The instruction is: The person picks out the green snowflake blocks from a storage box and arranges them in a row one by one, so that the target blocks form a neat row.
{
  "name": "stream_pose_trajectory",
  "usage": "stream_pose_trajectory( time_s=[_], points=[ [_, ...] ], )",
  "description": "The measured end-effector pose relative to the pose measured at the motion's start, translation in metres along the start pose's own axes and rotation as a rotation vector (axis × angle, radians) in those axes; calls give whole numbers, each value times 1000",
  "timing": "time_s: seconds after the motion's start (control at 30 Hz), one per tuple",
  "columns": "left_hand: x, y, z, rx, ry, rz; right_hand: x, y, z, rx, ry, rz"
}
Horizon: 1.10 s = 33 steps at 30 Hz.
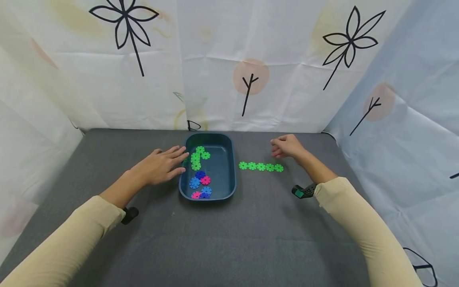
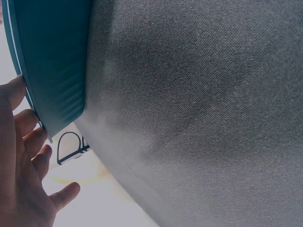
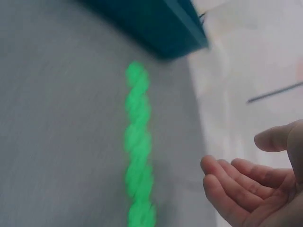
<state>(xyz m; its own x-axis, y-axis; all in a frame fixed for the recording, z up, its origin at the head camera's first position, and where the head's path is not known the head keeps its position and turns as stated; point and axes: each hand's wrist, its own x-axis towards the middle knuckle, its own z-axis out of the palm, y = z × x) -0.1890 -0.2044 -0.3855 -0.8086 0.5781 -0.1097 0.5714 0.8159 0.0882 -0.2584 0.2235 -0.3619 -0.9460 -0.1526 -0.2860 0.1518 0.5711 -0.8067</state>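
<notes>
Row of green discs (image 1: 261, 166): running sideways beside tray (image 1: 220, 175), lying left and nearside of nearer right hand (image 1: 288, 146), loosely curled, holding nothing; resting straight-fingered left hand (image 1: 159, 165) at tray's edge.

Green discs (image 3: 138, 142) blurred, tray (image 3: 156, 23) cropped, right wrist view

Five green discs (image 1: 261, 167) line up beside a tray (image 1: 222, 169).
</notes>
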Motion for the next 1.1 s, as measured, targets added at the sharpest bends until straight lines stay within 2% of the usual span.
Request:
stream_pose_trajectory(
  time_s=[0.17, 0.33, 0.5, 0.8, 0.93, 1.1],
  points=[
    [0, 0, 0, 6, 2, 6, 2, -34, 19, 74, -98, -27],
    [1, -1, 0, 13, 9, 11, 4, -66, 49, 105, -182, -37],
    [2, 0, 0, 17, 17, 13, 12, -86, 83, 95, -246, -63],
    [2, 1, 0, 16, 0, 0, 21, -94, 141, 35, -318, -99],
    [3, 2, -1, 21, 0, -2, 23, -92, 160, -13, -354, -114],
    [2, 2, -1, 20, 11, 8, 28, -89, 179, -34, -396, -88]
  ],
)
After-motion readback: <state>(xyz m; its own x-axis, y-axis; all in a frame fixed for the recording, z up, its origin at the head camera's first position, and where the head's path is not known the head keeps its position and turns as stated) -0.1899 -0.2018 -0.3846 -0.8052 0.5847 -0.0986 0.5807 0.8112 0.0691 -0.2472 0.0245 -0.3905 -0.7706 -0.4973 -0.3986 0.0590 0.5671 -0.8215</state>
